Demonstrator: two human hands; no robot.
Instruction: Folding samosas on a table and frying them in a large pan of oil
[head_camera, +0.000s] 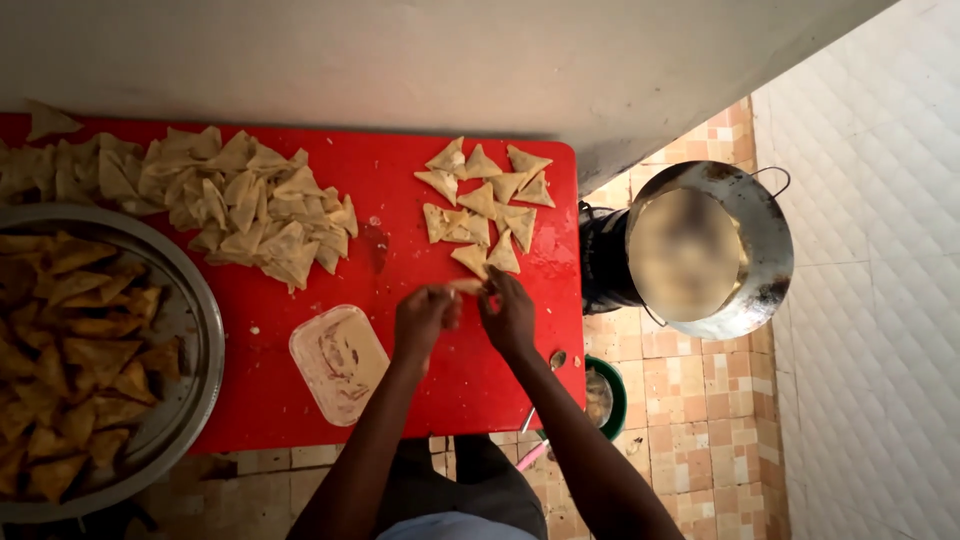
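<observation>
Nearest the camera, the person's two forearms reach up from the bottom edge over a red table (400, 200). The left hand (425, 318) and the right hand (508, 312) meet above the table's right part, fingers curled in, pinching between them a small pale pastry piece (468, 286). Both hands are closed around it at the fingertips, the piece bridging the gap between them.

Just left of the left hand lies a clear plastic tub (340, 362) with a smear of pale paste, resting on the table near its front edge. Further left, a wide metal basin (185, 330) overhangs the table corner, filled with browned fried triangles (75, 350).

Directly beyond the hands, almost touching the held piece, sits a small cluster of folded raw triangles (487, 200). Left of that, well apart from the hands, a larger heap of raw triangles (240, 205) stretches towards the far left edge.

To the right, off the table, a metal wok (765, 240) stands on a dark burner on the tiled floor, and a green bowl (612, 395) sits below the table's corner.
</observation>
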